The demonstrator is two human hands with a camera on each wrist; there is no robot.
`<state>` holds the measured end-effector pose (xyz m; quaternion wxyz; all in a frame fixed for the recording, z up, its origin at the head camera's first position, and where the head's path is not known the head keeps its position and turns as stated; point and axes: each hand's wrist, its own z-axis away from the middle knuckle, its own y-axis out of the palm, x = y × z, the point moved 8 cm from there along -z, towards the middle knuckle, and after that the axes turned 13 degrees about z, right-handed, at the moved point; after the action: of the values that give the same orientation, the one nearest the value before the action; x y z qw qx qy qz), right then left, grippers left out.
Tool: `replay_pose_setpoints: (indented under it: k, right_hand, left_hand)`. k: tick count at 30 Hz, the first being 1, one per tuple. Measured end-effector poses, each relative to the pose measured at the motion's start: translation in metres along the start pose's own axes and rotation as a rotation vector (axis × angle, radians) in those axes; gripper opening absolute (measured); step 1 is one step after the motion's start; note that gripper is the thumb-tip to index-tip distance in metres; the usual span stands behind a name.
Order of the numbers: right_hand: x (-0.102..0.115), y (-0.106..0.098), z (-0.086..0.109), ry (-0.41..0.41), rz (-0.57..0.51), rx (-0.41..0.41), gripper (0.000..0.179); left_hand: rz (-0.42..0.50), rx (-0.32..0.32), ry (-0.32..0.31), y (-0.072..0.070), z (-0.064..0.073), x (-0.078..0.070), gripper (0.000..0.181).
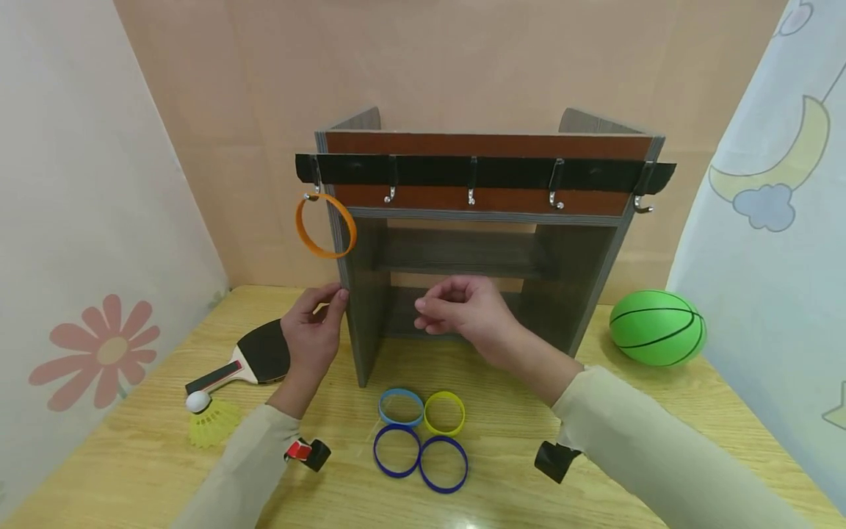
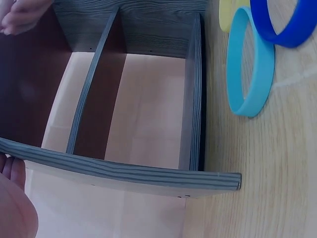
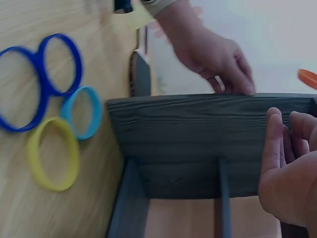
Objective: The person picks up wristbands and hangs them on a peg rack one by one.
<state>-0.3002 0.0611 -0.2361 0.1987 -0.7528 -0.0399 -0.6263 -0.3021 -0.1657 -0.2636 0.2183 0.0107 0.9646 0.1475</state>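
Just in front of the shelf unit (image 1: pixel 463 250), on the worktop (image 1: pixel 522 463), lie two dark blue wristbands (image 1: pixel 444 490), side by side and touching; behind them, closer to the unit, are a light blue wristband (image 1: pixel 399 391) and a yellow wristband (image 1: pixel 464 414), making four. The left wrist view cuts off the yellow band and the single dark blue one it shows, and the right wrist view blurs all four. At the shelf unit's left, the left hand (image 1: pixel 313 327) rests bent fingertips at the front edge of the side panel (image 1: pixel 365 308); whether it grips the wood or only touches it, I cannot tell. Before the unit's opening hangs the right hand (image 1: pixel 472 312), bare, its fingers loosely bent with a narrow gap to the thumb. Left of the unit are one shuttlecock (image 1: pixel 213 422), white-tipped with a yellow skirt, and one table-tennis paddle (image 1: pixel 261 356), its black blade partly hidden behind the left hand. Right of the unit sits one green toy basketball (image 1: pixel 657 327). Across the unit's upper front runs a black strip (image 1: pixel 429 170) with five metal hooks (image 1: pixel 471 195); an orange wristband (image 1: pixel 352 228), the fifth, hangs from the leftmost, and only part of it enters the right wrist view. Behind the unit is a tan backdrop (image 1: pixel 463 66).
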Motion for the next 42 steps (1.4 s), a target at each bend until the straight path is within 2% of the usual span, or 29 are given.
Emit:
replay_pose_setpoints:
  k: [5,12,17,22,32,36,42]
  right_hand:
    - [-0.023,-0.005,0.007,0.02,0.082,0.013,0.015]
    - [-0.067,-0.013,0.018,0.054,0.186,0.026,0.018]
    - [-0.097,-0.019,0.029,0.1,0.209,0.037,0.016]
    - [-0.119,-0.022,0.035,0.125,0.216,0.038,0.013]
    - [-0.151,-0.02,0.039,0.136,0.271,0.071,0.014]
    - [-0.159,-0.019,0.04,0.148,0.319,0.082,0.014]
    - [-0.166,-0.014,0.04,0.155,0.332,0.119,0.018]
  left_hand:
    - [-0.006,-0.001,0.006,0.0,0.0,0.0,0.011]
    - [-0.003,0.002,0.022,0.0,0.001,0.0,0.01]
    - [0.026,0.004,0.023,0.001,0.0,0.001,0.009]
    - [0.011,0.001,0.02,0.001,0.0,0.0,0.009]
    - [-0.001,-0.011,0.001,0.0,-0.001,0.0,0.012]
    - [0.006,-0.009,-0.003,0.001,0.0,0.0,0.01]
    - [-0.001,0.003,0.009,0.001,0.0,0.001,0.01]
